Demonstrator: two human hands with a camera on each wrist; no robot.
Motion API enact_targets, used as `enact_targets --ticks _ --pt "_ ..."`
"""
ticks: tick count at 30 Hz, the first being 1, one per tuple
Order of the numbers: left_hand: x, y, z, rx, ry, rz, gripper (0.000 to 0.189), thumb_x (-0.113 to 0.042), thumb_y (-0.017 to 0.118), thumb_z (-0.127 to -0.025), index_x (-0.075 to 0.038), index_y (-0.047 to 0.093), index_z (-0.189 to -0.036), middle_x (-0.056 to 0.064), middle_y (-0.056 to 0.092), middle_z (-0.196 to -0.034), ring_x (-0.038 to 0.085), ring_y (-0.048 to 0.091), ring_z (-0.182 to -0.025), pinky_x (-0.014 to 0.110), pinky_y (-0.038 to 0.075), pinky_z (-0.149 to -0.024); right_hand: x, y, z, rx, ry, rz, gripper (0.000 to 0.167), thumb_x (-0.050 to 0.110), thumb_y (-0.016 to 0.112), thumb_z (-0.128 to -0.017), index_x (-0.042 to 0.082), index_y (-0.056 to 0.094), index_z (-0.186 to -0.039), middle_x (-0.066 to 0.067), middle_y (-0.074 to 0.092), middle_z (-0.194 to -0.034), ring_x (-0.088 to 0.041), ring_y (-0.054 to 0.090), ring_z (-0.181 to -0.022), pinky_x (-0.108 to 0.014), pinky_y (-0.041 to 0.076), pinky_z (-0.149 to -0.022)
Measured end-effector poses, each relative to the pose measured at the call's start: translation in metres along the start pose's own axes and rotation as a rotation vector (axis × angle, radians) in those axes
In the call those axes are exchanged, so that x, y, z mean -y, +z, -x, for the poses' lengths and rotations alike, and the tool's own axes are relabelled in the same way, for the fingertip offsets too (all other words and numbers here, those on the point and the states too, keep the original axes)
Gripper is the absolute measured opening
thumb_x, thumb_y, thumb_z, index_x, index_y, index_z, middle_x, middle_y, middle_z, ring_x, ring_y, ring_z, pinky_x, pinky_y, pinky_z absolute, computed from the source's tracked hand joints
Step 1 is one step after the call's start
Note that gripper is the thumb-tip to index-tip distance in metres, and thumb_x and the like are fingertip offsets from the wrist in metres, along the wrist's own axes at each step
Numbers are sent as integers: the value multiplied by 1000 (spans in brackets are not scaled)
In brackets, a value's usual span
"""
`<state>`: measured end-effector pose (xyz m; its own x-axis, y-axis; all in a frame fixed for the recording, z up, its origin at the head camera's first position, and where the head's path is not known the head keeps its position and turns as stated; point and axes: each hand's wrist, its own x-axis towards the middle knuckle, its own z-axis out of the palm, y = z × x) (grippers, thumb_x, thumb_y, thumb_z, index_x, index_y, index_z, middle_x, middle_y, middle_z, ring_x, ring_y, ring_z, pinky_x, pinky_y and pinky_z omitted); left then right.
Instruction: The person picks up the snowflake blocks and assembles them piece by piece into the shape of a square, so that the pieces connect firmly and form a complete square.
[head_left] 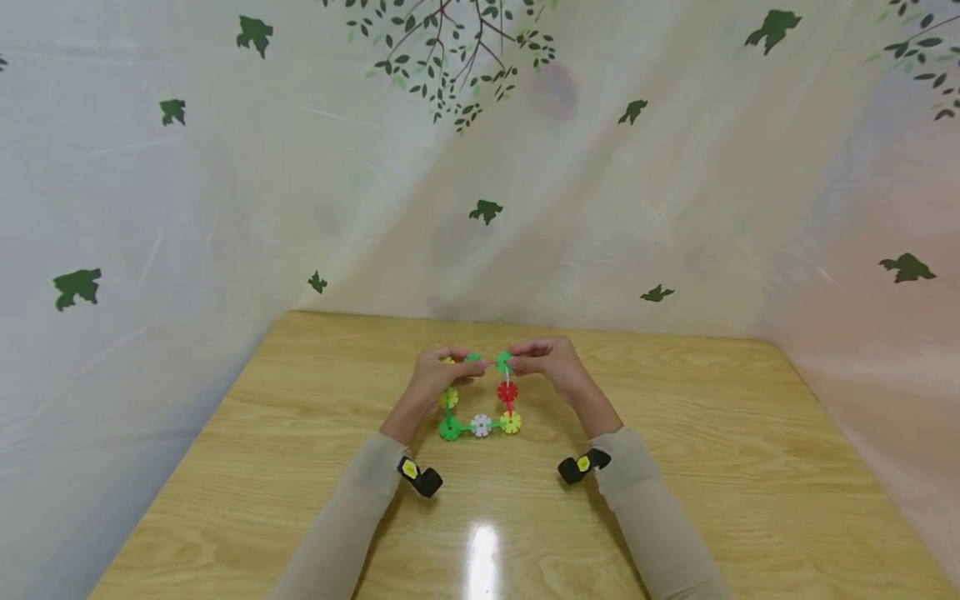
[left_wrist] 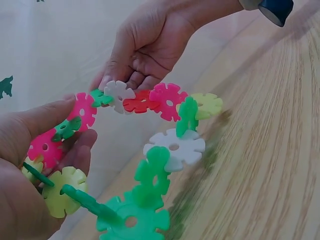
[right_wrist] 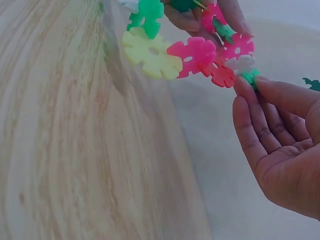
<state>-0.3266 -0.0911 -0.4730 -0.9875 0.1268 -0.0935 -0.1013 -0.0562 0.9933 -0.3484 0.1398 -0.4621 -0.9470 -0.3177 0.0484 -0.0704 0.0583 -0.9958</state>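
Note:
Interlocked plastic snowflake discs form a ring (head_left: 481, 426) in green, white, yellow, red and pink, held up between both hands. The left hand (head_left: 432, 375) grips the ring's left and far side, its thumb and fingers around pink and green discs. Across from it, the right hand (head_left: 553, 363) pinches a green disc (right_wrist: 251, 77) between thumb and fingertip at the far right corner. A white disc (left_wrist: 119, 96) joins that green one. Nearest the left wrist camera hangs a large green disc (left_wrist: 132, 220). The left palm and fingers hide part of the chain.
A wood-grain table (head_left: 675, 417) lies under the hands. Behind it hangs a pale cloth (head_left: 405, 242) printed with leaves and birds. Each wrist carries a small black camera, such as the left one (head_left: 420, 477).

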Motion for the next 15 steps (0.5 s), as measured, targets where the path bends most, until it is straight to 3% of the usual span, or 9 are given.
enact_targets --ticks 4,10,15 --pt "-1 3 2 -3 3 31 24 -12 83 -86 1 74 -103 6 77 -93 15 76 -86 46 58 -95 0 1 1 -9 -3 -32 31 -4 72 -91 -20 65 -116 5 77 -88 -13 74 -73 -31 62 -76" --pt "1 7 3 26 13 36 36 -13 81 -88 8 70 -114 7 77 -95 15 76 -87 42 58 -95 0 0 4 -16 -1 -58 31 -5 71 -91 -21 63 -117 6 77 -88 -12 74 -73 -30 62 -76" --pt "-2 9 3 23 14 30 32 -15 83 -87 4 72 -111 10 77 -97 17 76 -88 46 57 -97 3 -2 5 -19 5 -52 32 -3 71 -92 -21 64 -118 6 77 -89 -11 73 -73 -30 62 -76"
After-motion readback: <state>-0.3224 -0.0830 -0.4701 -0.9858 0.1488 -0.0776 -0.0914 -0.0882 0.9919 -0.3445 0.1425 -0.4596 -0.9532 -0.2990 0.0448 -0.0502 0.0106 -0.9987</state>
